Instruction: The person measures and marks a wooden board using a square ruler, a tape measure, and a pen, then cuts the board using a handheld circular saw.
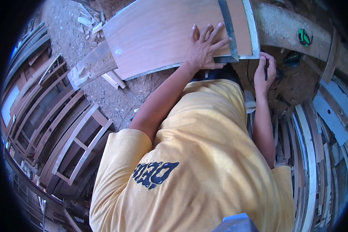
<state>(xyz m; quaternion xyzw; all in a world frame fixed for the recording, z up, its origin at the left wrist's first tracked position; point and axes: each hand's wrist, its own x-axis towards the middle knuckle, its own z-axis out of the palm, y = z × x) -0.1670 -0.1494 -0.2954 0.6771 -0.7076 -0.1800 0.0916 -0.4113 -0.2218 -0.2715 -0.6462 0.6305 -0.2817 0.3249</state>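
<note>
Panel | left hand atop, grip released | right hand: grip clasping dark rod

The panel occupies the upper centre of the frame, resting on the bench, which extends to the upper right. The square lies across the panel near its right end, under the fingers of the left hand. The right hand, with a pen in it, is just beside the panel's lower right corner. The tape measure sits on the bench, upper right. Wood scraps lie on the floor, upper left; timber frames stand at left.
</note>
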